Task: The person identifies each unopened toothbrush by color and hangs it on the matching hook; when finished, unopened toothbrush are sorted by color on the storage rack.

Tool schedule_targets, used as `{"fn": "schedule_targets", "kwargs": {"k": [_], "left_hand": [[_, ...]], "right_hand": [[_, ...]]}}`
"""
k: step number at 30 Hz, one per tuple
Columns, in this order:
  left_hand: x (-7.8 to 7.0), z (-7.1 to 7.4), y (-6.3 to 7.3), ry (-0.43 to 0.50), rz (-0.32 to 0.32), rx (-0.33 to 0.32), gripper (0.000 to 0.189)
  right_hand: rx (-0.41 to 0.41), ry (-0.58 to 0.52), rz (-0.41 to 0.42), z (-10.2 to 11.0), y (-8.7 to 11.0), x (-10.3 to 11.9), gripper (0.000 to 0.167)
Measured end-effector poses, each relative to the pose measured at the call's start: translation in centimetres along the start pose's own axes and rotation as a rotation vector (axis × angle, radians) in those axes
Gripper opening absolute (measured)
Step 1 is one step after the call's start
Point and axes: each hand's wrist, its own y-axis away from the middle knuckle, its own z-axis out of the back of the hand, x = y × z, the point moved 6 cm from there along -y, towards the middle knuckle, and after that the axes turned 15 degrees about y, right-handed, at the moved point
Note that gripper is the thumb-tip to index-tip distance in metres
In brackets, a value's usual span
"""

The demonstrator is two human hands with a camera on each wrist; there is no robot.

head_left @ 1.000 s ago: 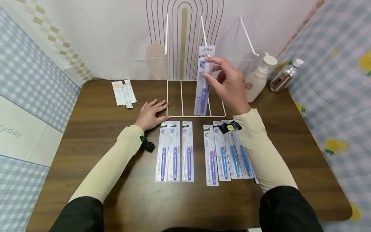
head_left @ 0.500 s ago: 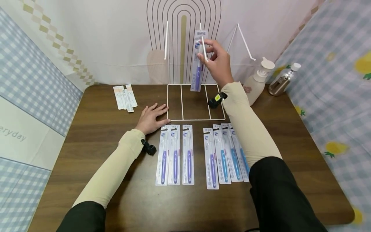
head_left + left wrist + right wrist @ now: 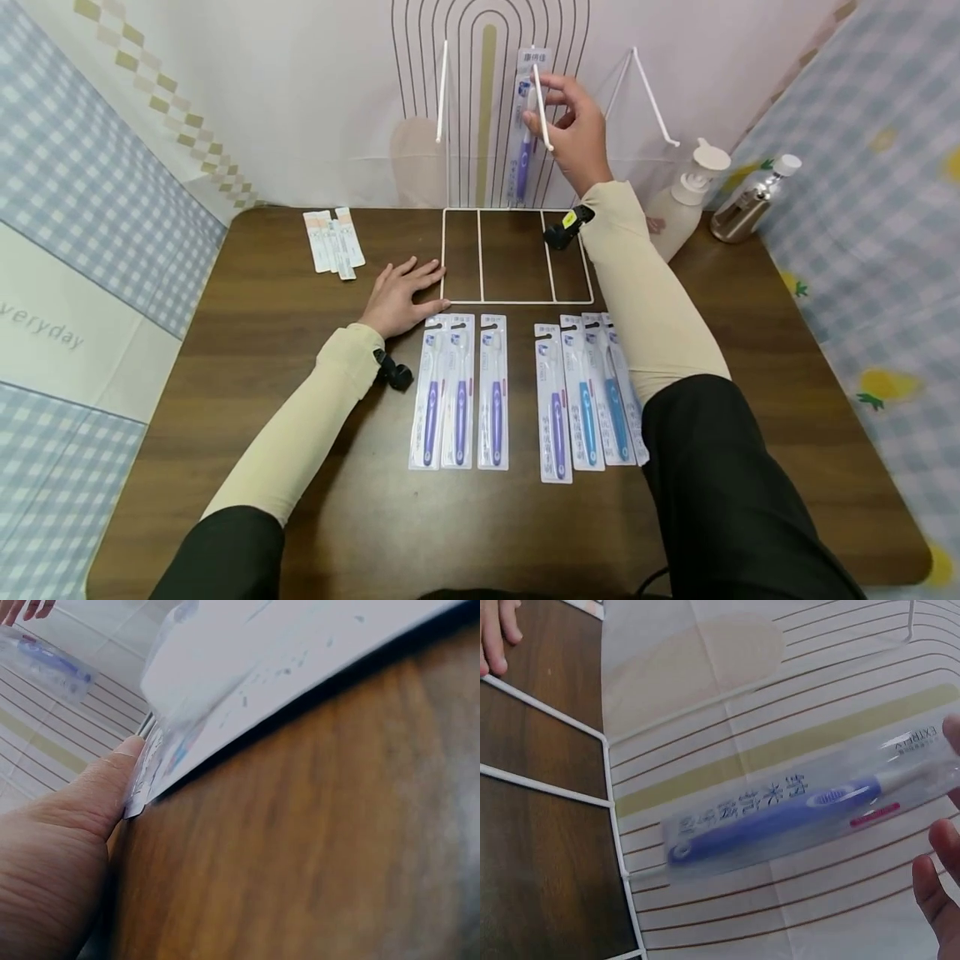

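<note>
My right hand (image 3: 581, 133) pinches a packaged purple toothbrush (image 3: 522, 171) by its upper part, high over the white wire rack's base. The middle prong (image 3: 542, 112) of the rack passes in front of the card, which hangs upright behind the prong's tip. In the right wrist view the purple handle of this toothbrush (image 3: 780, 825) shows through clear plastic, fingertips at the right edge. My left hand (image 3: 401, 296) rests with spread fingers on the table, at the left front corner of the rack base (image 3: 517, 302). Its thumb (image 3: 90, 791) is close to a toothbrush pack (image 3: 225, 682).
Three packs with purple toothbrushes (image 3: 461, 392) lie in front of the rack. To their right lie another purple one (image 3: 553, 408) and several blue ones (image 3: 588, 400), partly under the right forearm. White paper sachets (image 3: 333, 243), a pump bottle (image 3: 678, 208) and a silvery bottle (image 3: 750, 204) stand farther back.
My right hand has carried the packaged purple toothbrush up and back, from in front of the middle prong's tip to behind it. The left hand stays at the rack's corner.
</note>
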Motion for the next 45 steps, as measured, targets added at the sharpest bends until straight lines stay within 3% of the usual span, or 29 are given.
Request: {"fn": "schedule_targets", "kwargs": {"k": [4,7,9,11,15,18,21,27,30,38,45], "left_hand": [[-0.2,0.4,-0.2,-0.001,0.003,-0.002,0.072],[-0.3,0.7,-0.4,-0.001,0.001,-0.017,0.072],[-0.4,0.7,-0.4,-0.003,-0.001,-0.021,0.073],[-0.5,0.5,-0.2,-0.002,0.002,-0.015,0.073],[-0.5,0.1,0.1,-0.002,0.016,0.004,0.074],[-0.5,0.1,0.1,-0.004,0.014,-0.009,0.073],[-0.5,0.2,0.0,-0.005,0.008,-0.019,0.072],[-0.5,0.0,0.0,-0.003,0.01,-0.004,0.073],[-0.4,-0.1,0.3,0.002,0.015,-0.004,0.073],[-0.8,0.1,0.4,0.009,0.024,-0.005,0.073],[-1.1,0.1,0.5,0.009,0.03,-0.004,0.073]], "right_hand": [[-0.062,-0.019,0.032,0.7,0.7,-0.6,0.044],[-0.046,-0.008,0.048,0.7,2.8,-1.3,0.035],[0.048,0.028,0.066,0.2,5.5,-1.6,0.026],[0.194,0.119,0.09,-0.7,9.2,-2.0,0.021],[0.444,0.29,0.142,-2.8,16.7,-3.0,0.021],[0.515,0.379,0.151,-4.1,20.4,-3.6,0.025],[0.549,0.467,0.128,-5.0,22.6,-4.2,0.033],[0.585,0.649,0.087,-6.4,24.8,-5.1,0.051],[0.571,0.653,0.074,-6.8,25.1,-5.1,0.053],[0.551,0.442,-0.015,-6.6,24.8,-5.5,0.041],[0.545,0.261,-0.074,-5.2,24.7,-4.5,0.036]]}}
